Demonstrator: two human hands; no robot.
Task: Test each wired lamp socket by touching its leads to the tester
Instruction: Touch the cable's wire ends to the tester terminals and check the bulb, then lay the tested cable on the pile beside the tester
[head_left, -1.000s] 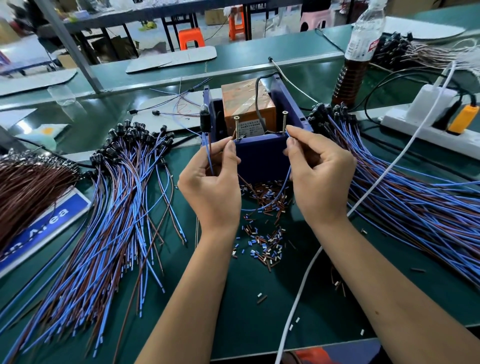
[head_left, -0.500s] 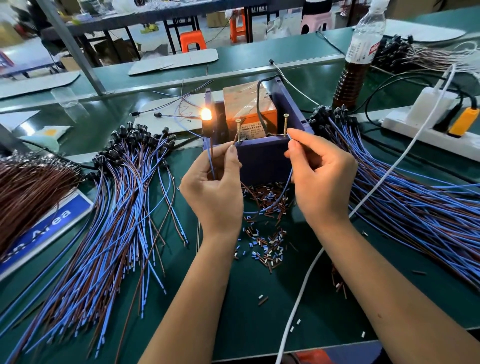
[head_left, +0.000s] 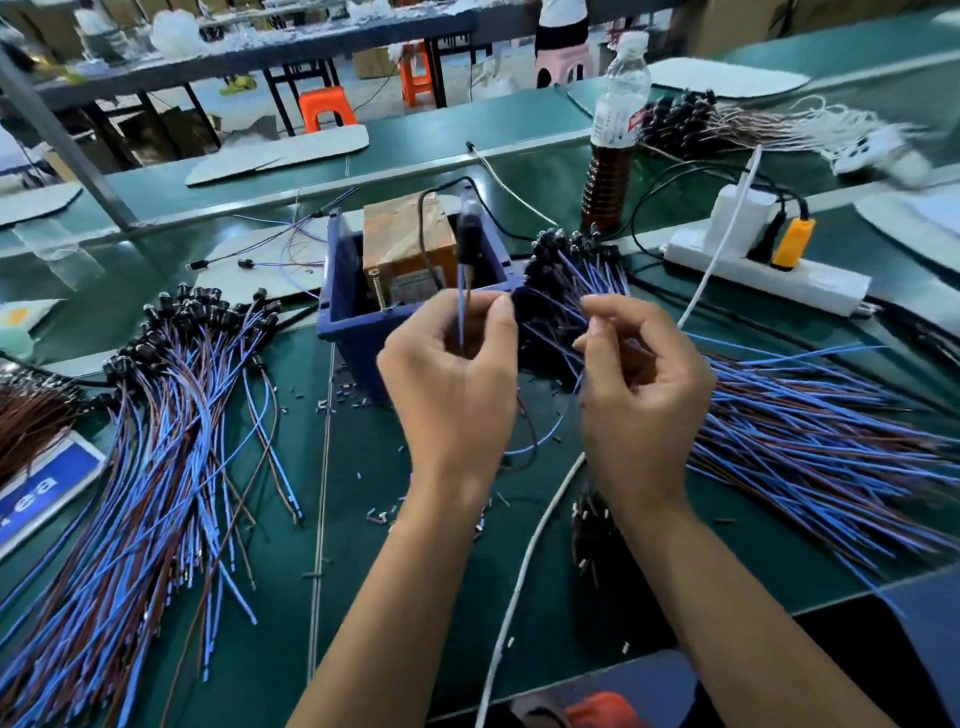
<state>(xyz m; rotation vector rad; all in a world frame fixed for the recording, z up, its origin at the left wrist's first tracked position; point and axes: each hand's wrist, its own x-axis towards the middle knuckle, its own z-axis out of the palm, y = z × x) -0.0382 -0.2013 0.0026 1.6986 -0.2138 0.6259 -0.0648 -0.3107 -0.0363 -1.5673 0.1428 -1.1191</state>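
Before the tester, left hand pinches a socket's leads.

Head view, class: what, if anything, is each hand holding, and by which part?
The left hand pinches a wired lamp socket by its leads, just below the socket body. The right hand is curled; whether it holds a wire cannot be told.

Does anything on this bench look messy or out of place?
Yes: small cut wire bits lie scattered loose over the green mat in front of the blue box, around the person's wrists. The wire bundles on each side are fanned out but grouped. Nothing looks broken.
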